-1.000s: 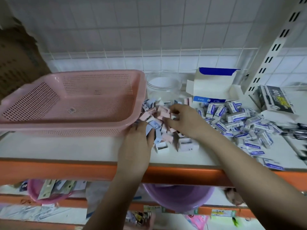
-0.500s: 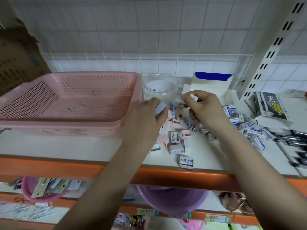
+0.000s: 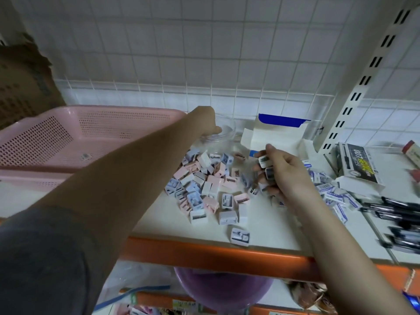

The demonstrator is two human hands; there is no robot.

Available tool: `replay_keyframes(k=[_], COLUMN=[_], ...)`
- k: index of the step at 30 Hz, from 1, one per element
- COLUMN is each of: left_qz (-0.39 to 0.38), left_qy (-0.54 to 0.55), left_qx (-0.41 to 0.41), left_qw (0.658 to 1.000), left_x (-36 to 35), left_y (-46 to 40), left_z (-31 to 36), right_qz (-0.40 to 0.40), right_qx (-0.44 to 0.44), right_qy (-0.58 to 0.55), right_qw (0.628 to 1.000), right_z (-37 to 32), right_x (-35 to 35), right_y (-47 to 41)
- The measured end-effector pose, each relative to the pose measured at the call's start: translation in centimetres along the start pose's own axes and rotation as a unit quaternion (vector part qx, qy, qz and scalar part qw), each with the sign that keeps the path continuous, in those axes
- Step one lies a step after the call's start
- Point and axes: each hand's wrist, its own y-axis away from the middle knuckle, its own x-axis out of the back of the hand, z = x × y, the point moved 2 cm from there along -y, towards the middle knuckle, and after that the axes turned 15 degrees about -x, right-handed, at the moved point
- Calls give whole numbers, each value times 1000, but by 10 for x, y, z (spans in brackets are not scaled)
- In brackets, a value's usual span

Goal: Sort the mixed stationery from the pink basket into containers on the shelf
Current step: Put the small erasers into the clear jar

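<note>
The pink basket (image 3: 91, 137) stands on the left of the white shelf (image 3: 268, 233). A pile of small pink, blue and white sharpeners (image 3: 204, 185) lies on the shelf beside it. My left hand (image 3: 204, 120) reaches far back over the rim of a clear jar (image 3: 227, 130); its fingers point down into the jar and are hidden. My right hand (image 3: 284, 173) hovers to the right of the pile and grips several small sharpeners. An open white and blue carton (image 3: 279, 135) stands just behind it.
Blue-and-white erasers (image 3: 336, 196) lie scattered to the right, next to a black pen box (image 3: 359, 164) and loose dark pens (image 3: 400, 214). A slotted metal upright (image 3: 368, 73) rises at the right. A purple bowl (image 3: 222, 289) sits under the orange shelf edge (image 3: 216, 253).
My left hand rose from the pile and stretched back to the jar. My right hand lifted off the pile with sharpeners in its fingers and moved right. The view tilted up.
</note>
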Motion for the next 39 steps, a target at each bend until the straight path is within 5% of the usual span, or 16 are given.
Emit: replay_keyframes(k=[11,18,22,26,30,32,39], left_qz=[232,205,253,199,108,77,48], left_qy=[15,10,-40,-80,-67,-43,-54], left_qx=[-30,-139,-76,60,155,172,134], left_qw=[972,969,964,975,980,981,988], left_x=[17,-33,-46,-66,-73,-77,-72], left_y=[119,168,180,189,195,195,191], left_z=[35,51,44,44,53,54,49], right_qz=[-60,-89,-66,17,81,77,14], right_qx=[84,4,56,142,133,100,41], right_qy=[144,272,330,348,507,572,646], right_qw=[984,958,940,927,848,810,762], right_z=[-100,-82,-86,-81,-55,-43,-9], right_x=[-71,-118,-108,-79,-47,-43,-64], right_y=[-69,-100,-93,-80,-67,-67,-72])
